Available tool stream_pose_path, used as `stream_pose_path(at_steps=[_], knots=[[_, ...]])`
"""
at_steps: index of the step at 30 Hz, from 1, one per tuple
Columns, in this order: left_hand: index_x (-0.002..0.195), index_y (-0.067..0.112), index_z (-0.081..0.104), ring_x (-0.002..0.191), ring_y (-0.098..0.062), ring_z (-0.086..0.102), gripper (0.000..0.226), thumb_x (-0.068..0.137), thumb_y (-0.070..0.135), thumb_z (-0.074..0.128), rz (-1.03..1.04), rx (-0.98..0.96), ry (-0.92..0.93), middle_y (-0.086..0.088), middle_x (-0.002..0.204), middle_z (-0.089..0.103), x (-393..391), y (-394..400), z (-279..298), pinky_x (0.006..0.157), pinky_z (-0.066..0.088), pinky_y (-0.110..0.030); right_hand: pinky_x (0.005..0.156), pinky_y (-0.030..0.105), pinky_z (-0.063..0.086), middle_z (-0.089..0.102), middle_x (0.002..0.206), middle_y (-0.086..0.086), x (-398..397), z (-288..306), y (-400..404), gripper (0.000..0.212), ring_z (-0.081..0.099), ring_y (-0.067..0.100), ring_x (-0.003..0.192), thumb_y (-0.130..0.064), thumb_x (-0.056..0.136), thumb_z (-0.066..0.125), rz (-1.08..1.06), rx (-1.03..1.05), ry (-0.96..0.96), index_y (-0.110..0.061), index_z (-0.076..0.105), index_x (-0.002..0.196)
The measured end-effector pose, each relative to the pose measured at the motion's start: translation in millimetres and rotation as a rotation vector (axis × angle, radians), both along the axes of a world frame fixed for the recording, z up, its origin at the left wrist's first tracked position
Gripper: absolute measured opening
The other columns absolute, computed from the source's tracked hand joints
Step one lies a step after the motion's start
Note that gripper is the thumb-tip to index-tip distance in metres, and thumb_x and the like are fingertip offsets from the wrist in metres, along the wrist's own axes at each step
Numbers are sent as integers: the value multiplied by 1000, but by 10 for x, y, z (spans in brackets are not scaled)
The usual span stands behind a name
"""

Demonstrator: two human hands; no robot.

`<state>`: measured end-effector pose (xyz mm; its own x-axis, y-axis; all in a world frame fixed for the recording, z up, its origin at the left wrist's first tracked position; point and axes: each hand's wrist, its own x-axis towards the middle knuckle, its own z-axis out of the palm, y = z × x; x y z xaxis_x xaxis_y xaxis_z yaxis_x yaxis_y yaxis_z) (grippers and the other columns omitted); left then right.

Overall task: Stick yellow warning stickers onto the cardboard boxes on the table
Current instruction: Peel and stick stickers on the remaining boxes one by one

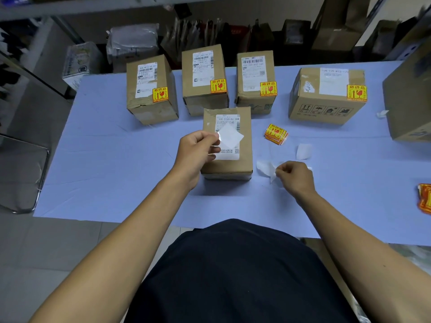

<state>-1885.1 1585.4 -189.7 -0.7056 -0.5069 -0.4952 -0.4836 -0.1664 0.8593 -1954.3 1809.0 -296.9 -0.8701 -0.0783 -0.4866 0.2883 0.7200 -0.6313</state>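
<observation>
A closed cardboard box stands near the front middle of the tabletop, which is covered in pale blue; its long axis runs away from the person and its white shipping label faces up. All the boxes are closed, so their contents cannot be told. Beyond this box stands a row of four more: a left box, a second box, a third box and a wider box to the right, each with a yellow warning sticker on the near right corner of its top. The left hand is raised over the near box's left edge and pinches a whitish, translucent square sheet by one corner, so the sheet hangs as a diamond above the label; its printed side is not visible. To the right of the near box the right hand has its fingers curled and pinches a crumpled white backing paper low over the tabletop. Another white scrap lies just beyond that hand. A small stack of yellow stickers lies to the right of the near box, and a second stack is at the right edge of view. Behind the row, shelves hold bags and parcels, dim and blurred.
</observation>
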Motion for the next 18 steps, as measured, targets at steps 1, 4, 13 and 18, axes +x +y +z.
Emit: stream_pose_path(at_steps=[1, 4, 13, 18], knots=[[81, 15, 68, 74, -16, 63, 16, 95, 17, 61, -7, -6, -4, -1, 81, 67, -5, -2, -11, 73, 50, -31, 78, 36, 51, 72, 91, 3, -1, -8, 4, 14, 63, 28, 92, -13, 89, 60, 8, 22, 15, -12, 74, 89], [81, 15, 68, 76, -16, 64, 16, 95, 18, 61, -36, -26, -22, -1, 81, 67, -15, -2, -40, 73, 49, -31, 73, 32, 47, 70, 91, 1, -12, -17, 9, 11, 62, 27, 93, -19, 90, 64, -12, 79, 58, -18, 73, 96], [79, 14, 69, 72, -13, 65, 15, 93, 16, 63, -89, -88, -42, 0, 83, 69, -89, 127, -133, 73, 52, -28, 70, 32, 48, 66, 85, -2, 102, 476, -434, 5, 60, 16, 78, -21, 88, 63, 111, -226, 461, -16, 63, 88], [86, 8, 67, 71, -18, 64, 12, 94, 8, 57, -19, 138, -12, -5, 79, 68, -142, 286, -100, 66, 54, -30, 69, 30, 44, 64, 92, -5, 195, 675, -764, 12, 57, 16, 87, -29, 86, 63, 348, -287, 651, -19, 65, 94]])
